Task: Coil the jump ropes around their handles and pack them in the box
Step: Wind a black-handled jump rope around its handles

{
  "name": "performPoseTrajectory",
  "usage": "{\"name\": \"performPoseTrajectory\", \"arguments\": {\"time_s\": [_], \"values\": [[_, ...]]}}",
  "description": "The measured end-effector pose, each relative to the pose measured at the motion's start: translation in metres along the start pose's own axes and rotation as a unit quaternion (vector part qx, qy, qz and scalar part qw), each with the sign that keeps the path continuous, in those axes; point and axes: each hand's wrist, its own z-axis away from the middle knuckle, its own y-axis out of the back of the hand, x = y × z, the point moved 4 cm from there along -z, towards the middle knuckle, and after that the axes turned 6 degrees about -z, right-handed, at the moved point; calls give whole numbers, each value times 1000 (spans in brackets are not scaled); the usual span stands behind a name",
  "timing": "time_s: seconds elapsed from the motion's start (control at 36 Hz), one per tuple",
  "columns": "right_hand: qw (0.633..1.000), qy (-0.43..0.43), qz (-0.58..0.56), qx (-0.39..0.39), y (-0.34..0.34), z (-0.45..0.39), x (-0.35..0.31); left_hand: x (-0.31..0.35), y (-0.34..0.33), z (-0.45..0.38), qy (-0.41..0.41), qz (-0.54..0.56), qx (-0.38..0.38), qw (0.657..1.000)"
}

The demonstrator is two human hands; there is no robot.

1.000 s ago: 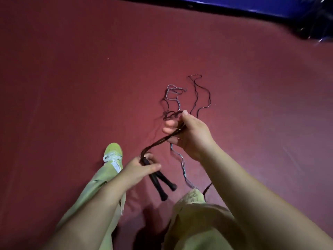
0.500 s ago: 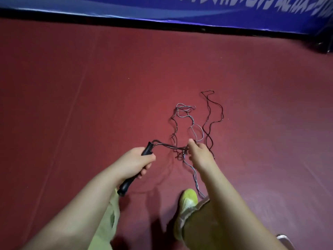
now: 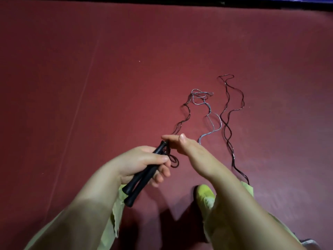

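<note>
My left hand (image 3: 142, 163) grips two black jump rope handles (image 3: 142, 175) side by side, their butts pointing down toward me. A small loop of dark rope (image 3: 173, 160) hangs by the handle tops. My right hand (image 3: 191, 150) is just right of the handle tops, fingers stretched out straight toward them; whether it pinches the rope is hidden. From there a dark rope (image 3: 185, 112) trails away over the red floor. A grey-blue rope (image 3: 210, 120) and another dark rope (image 3: 228, 127) lie wavy on the floor to the right. No box is in view.
The red floor (image 3: 90, 78) spreads all around. A blue barrier with a black base (image 3: 270, 1) runs along the far edge. My yellow-green shoe (image 3: 204, 193) and light green trouser legs are below my hands.
The handles are back side by side in my left hand, tops tilted forward. My right hand has moved close to the handle tops. The view has tilted down, so less of the barrier shows.
</note>
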Motion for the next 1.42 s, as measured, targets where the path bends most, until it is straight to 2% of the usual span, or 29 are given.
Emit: {"name": "performPoseTrajectory", "arguments": {"time_s": [0.28, 0.36, 0.5, 0.61, 0.69, 0.81, 0.92, 1.06, 1.11, 1.19, 1.28, 1.33, 1.42], "values": [[996, -4, 41, -75, 0, -4, 1, 3, 6, -14, 14, -3, -26, 1000], [999, -1, 14, -49, 8, -5, 1, 2, 8, -17, 10, 6, -33, 999], [999, 3, 35, -24, 17, -10, 7, -3, 6, -18, 25, 26, -82, 996], [998, 16, 43, 47, 26, -12, 11, -6, -2, -23, 17, 12, -87, 996], [996, -9, 10, 84, 25, -11, 12, 0, -4, -25, -28, 96, -107, 989], [992, -68, 83, 67, 16, -11, 19, 11, 7, -26, -91, 253, -129, 954], [989, -69, 133, 21, 4, -10, 22, 11, 19, -31, -116, 289, -72, 947], [984, -74, 159, -6, -4, -7, 18, 7, 24, -31, -125, 312, -94, 937], [985, -62, 161, -13, -6, -5, 13, 5, 26, -31, -119, 286, -80, 947], [984, -40, 172, -22, -6, -2, 6, 3, 29, -32, -97, 205, -21, 974], [969, -23, 244, -42, -7, 2, -1, -1, 30, -34, -78, 82, 41, 993], [949, -8, 312, -52, -6, 3, -5, -6, 32, -38, -64, -39, 81, 994], [936, 26, 349, -38, -1, 5, -11, -11, 33, -43, -37, -220, 96, 970]]}}
